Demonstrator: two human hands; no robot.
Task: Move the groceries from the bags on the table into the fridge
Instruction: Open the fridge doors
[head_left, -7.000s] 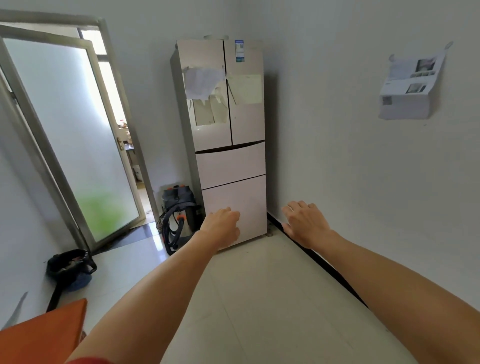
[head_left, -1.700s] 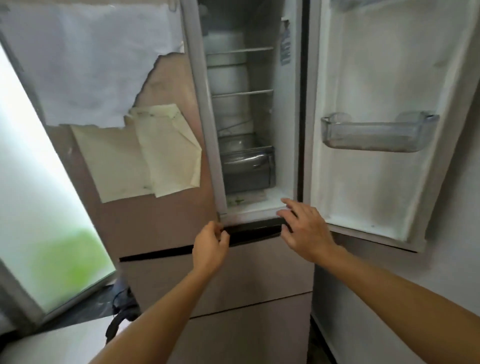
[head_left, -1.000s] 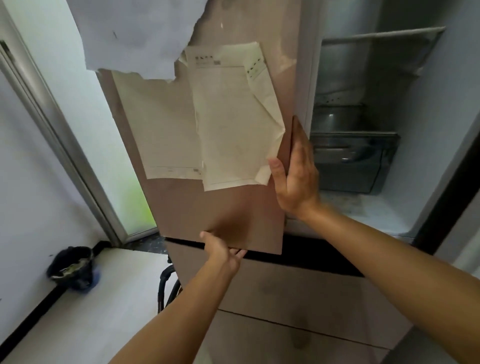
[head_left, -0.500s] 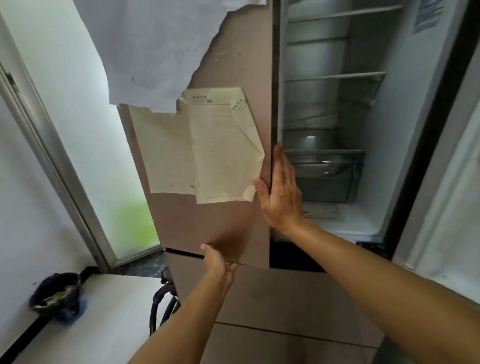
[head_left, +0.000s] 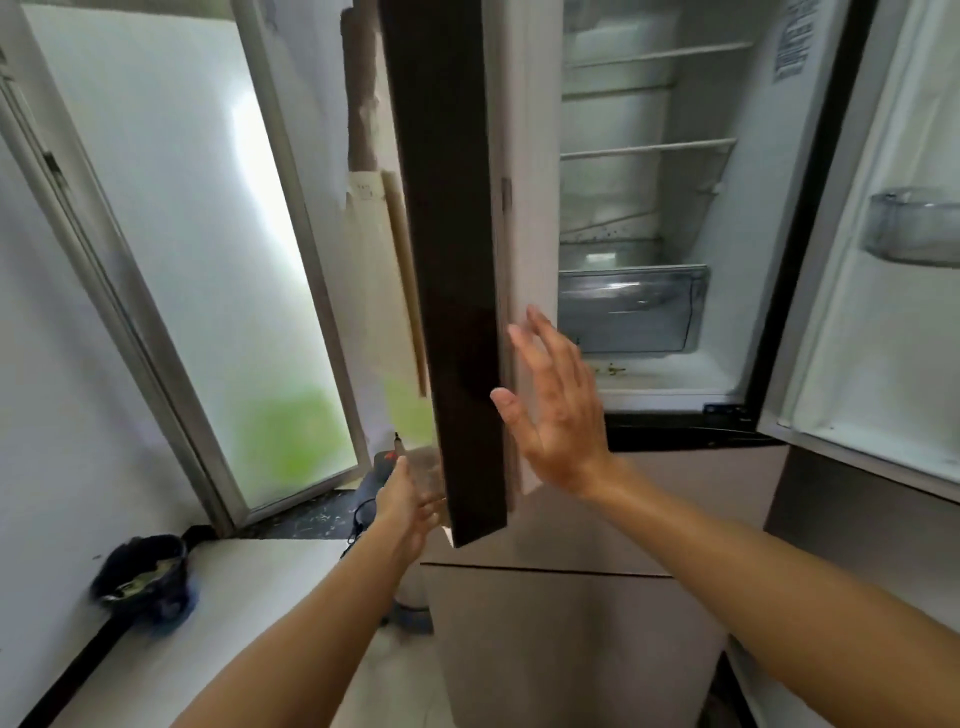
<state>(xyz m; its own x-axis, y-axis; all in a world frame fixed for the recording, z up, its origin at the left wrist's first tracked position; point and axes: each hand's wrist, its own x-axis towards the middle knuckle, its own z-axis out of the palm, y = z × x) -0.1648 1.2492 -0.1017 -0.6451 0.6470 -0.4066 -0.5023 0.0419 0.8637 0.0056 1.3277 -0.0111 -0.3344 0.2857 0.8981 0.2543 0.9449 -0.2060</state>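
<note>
So progress check: basically just the prep is done. The fridge (head_left: 649, 364) has both top doors open, the left door (head_left: 457, 260) edge-on to the camera and the right door (head_left: 893, 364) off to the side with its clear door bin (head_left: 914, 228). Inside I only see bare wire shelves (head_left: 649, 148) and a crisper drawer (head_left: 631, 306) that looks empty (a few crumbs or specks on the floor below it). No groceries or bags are in view, and no table either, so I'd say the whole moving part is left to do.

The right hand (head_left: 558, 410) is flat with its fingers straight and spread, holding nothing, just beside the left door's inner edge. I can't tell if it's touching. The left hand (head_left: 410, 499) is down at that door's bottom corner, but its fingers are blurred and partly behind the edge, so I can't say whether it grips.

The left half of the fridge is hidden by the door, and the papers (head_left: 374, 260) on its front are barely visible
</note>
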